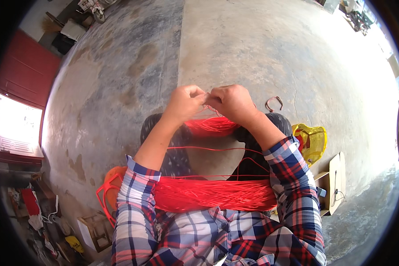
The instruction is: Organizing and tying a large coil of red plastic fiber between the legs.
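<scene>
My left hand and my right hand meet in front of me, fingertips pinched together over my knees. Thin red cord hangs just below the fingers, so both seem closed on it; the exact grip is hidden by the fingers. Under the hands, a bunch of red cords lies across between my knees. Closer to me, a thick bundle of red cords stretches over my lap from one forearm to the other. A few loose strands run across the gap between the two bunches.
At my right stand a yellow mesh basket and a wooden box. A small looped strap lies on the concrete floor. An orange-red plastic item sits by my left arm, with a wooden stool and clutter beyond.
</scene>
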Motion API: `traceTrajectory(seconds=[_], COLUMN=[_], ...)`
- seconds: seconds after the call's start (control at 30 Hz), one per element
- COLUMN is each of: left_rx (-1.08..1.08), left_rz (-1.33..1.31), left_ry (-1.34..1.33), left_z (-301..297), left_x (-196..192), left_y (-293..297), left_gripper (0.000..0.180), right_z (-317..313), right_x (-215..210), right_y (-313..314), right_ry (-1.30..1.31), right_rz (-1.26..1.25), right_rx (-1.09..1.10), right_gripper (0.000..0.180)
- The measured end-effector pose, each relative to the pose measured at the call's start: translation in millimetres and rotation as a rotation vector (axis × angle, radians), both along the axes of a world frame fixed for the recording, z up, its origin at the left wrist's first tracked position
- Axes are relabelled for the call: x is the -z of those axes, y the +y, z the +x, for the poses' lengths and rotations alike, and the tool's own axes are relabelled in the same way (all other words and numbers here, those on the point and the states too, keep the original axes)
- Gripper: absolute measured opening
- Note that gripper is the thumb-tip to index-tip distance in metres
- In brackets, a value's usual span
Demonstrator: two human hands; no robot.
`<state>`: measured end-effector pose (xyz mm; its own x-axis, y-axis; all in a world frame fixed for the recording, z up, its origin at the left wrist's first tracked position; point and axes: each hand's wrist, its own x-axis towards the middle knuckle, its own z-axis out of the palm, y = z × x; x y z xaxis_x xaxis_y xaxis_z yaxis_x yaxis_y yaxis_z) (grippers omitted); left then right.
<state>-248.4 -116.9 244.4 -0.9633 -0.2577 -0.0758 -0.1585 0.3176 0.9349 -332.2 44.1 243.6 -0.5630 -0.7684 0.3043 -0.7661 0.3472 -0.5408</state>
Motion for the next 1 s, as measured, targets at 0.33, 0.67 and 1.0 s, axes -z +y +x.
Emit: traceTrajectory(seconds=[0.33,0.67,1.0], left_rx=[-0.048,-0.239,0.267], left_rz=[0.775,0.322,0.567], left_ry=[-0.167,0.093,0.043], left_z=[17,0,27], left_x=[-15,-10,-46], left_y=[-16,-12,-1], left_gripper=[0.015,0.017,0.022], right_z=[-5,4,-8], right_x=[-7,-2,-1], right_y=[5,-3,0], right_ry=[0.005,-0.26,-1.113], right_rz=[0.0,-0.059,-0.378], right_rx=[0.07,-0.268,0.028], right_gripper=[0.017,0.02,0.032])
